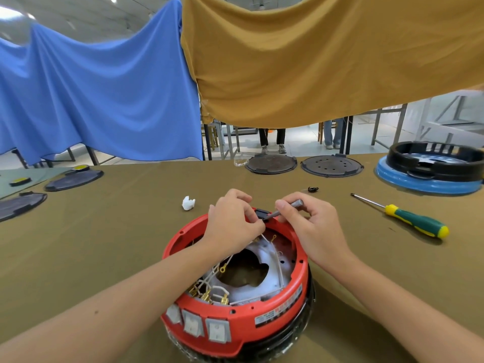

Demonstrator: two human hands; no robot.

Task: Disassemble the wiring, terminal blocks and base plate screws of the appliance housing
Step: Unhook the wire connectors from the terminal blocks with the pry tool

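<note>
A red round appliance housing (277, 307) sits upside down on the table in front of me. Inside it lie white wires with brass terminals (209, 289) around a dark central opening. A black terminal block (262, 213) sits on the far rim. My left hand (233, 224) pinches something small at that block, and its fingers hide the contact point. My right hand (309, 221) grips a grey metal tool (288, 208), whose tip touches the black block.
A green and yellow screwdriver (408, 218) lies to the right. A white plastic piece (188, 203) and a small black part (313, 189) lie beyond the housing. Dark round plates (271, 165) and a blue and black housing (429, 171) line the far edge.
</note>
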